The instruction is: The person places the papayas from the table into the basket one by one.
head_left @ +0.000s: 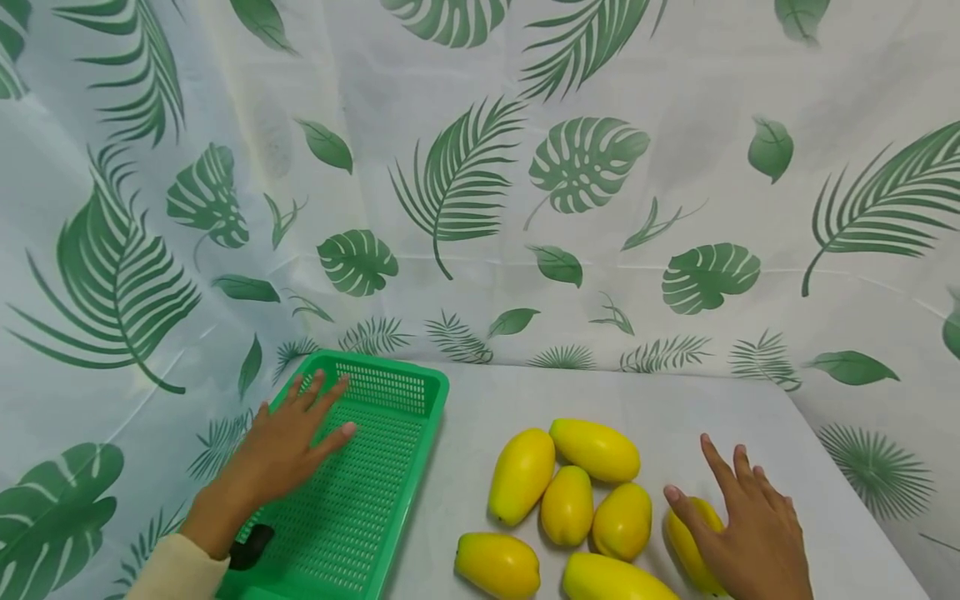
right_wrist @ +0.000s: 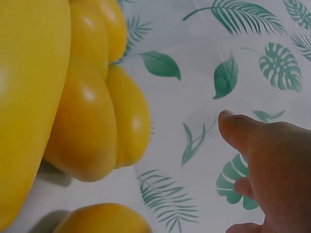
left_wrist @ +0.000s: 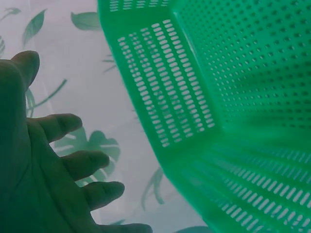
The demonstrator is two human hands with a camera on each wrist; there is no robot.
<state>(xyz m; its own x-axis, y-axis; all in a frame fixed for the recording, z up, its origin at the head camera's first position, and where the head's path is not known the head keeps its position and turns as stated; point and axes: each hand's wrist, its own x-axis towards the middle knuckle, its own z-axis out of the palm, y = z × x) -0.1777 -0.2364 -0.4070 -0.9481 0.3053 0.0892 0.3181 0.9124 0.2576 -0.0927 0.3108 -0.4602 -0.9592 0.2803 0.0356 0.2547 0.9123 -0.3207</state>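
My left hand [head_left: 288,446] hovers over the green perforated plastic basket [head_left: 422,471], fingers spread and holding nothing. In the left wrist view its fingers [left_wrist: 99,194] stretch out beside the basket wall [left_wrist: 170,92]. To the right, my right hand [head_left: 757,533] reaches above a yellow oblong fruit [head_left: 682,552], which it partly hides. Its fingers are extended, and the right wrist view shows the thumb [right_wrist: 238,128] apart from the fruits. Several similar smooth yellow fruits, such as one standing out at the left [head_left: 522,475], lie grouped between the basket and my right hand.
A white-covered table [head_left: 600,387] bears the basket and fruits. Behind it and at the sides hangs a white curtain [head_left: 480,308] printed with green leaves. One yellow fruit [head_left: 497,565] lies near the basket's right side, and another [head_left: 615,579] is cut by the lower frame edge.
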